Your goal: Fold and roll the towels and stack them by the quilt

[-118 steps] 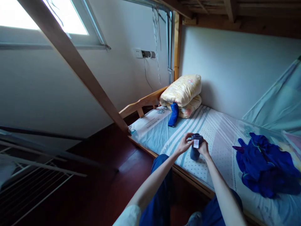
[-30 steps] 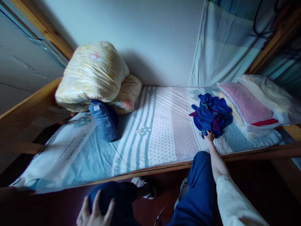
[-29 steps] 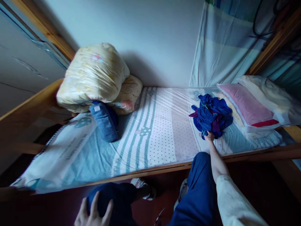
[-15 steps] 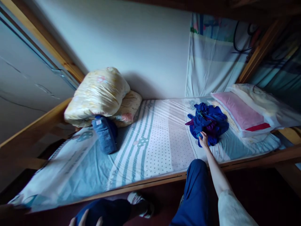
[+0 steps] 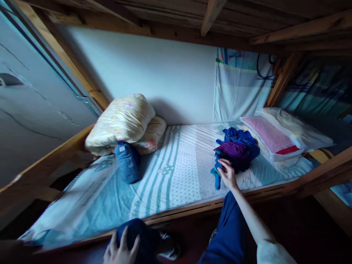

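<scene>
My right hand (image 5: 227, 173) reaches onto the bed and grips the near edge of a crumpled blue and purple garment pile (image 5: 237, 151) lying on the striped sheet (image 5: 176, 165). The fingers are curled into the cloth. My left hand (image 5: 121, 250) rests with spread fingers on my left knee in dark blue trousers, at the bottom edge of the view. A rolled blue-grey garment (image 5: 127, 167) lies against the folded yellow quilt (image 5: 122, 120) at the left end of the bed.
A pink pillow (image 5: 268, 135) on pale bedding lies at the right end. The wooden bed rail (image 5: 192, 209) runs along the front, with a wooden post and upper bunk slats overhead. A white wall backs the bed; the floor below is dark.
My right hand has pulled the blue pile toward the bed's front edge, turning up purple cloth. The rolled garment once in both hands now lies by the quilt. The view has tilted upward.
</scene>
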A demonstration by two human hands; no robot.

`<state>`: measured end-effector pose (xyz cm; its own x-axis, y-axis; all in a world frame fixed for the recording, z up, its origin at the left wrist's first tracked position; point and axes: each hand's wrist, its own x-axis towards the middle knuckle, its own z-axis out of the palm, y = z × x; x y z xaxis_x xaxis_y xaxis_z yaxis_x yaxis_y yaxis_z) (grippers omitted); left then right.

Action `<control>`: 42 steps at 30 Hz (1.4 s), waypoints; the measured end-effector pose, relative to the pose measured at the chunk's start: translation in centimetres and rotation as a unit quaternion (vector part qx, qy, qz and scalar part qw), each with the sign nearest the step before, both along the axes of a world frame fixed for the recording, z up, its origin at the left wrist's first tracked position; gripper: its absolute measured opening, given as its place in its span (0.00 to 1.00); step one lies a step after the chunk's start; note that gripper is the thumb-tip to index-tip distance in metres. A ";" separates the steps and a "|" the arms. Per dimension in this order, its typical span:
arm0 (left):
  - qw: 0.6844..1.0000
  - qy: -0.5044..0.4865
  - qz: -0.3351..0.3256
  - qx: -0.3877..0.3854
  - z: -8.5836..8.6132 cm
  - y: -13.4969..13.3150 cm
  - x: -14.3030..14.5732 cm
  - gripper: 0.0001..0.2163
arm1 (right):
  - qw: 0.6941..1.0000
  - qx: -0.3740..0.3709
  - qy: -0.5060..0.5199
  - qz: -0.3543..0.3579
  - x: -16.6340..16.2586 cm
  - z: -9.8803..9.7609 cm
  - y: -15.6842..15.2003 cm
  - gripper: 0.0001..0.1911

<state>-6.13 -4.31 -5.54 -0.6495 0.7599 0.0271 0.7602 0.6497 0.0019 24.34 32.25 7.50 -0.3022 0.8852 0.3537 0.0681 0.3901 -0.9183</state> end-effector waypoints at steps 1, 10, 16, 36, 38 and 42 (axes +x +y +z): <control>0.999 -0.014 0.024 0.037 -0.4 0.3 0.3 0.23 | 0.999 -0.035 0.020 0.004 -0.2 -0.3 -2.3 0.22; 0.889 -0.348 -0.209 0.214 -3.2 5.2 15.3 0.20 | 0.928 -0.364 0.084 0.002 3.2 -10.4 -24.0 0.17; 0.787 -0.491 -0.342 0.147 -0.2 8.0 22.7 0.18 | 0.891 -0.433 0.124 -0.050 8.1 -8.2 -22.8 0.20; 0.774 -0.469 -0.275 0.324 5.5 7.6 21.9 0.09 | 0.908 -0.413 0.074 0.004 5.1 -3.1 -22.2 0.10; 0.768 -0.456 -0.295 0.340 5.5 7.7 22.6 0.08 | 0.916 -0.398 0.053 0.003 5.4 -2.4 -22.5 0.08; 0.770 -0.440 -0.328 0.326 5.2 8.7 23.4 0.07 | 0.940 -0.340 -0.020 0.024 6.5 -0.9 -22.8 0.10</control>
<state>17.29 4.36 -0.29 -0.1165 0.9432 0.3111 0.4425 -0.2312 0.8665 30.80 9.42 6.58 -0.3485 0.8874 -0.3019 0.1056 -0.2829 -0.9533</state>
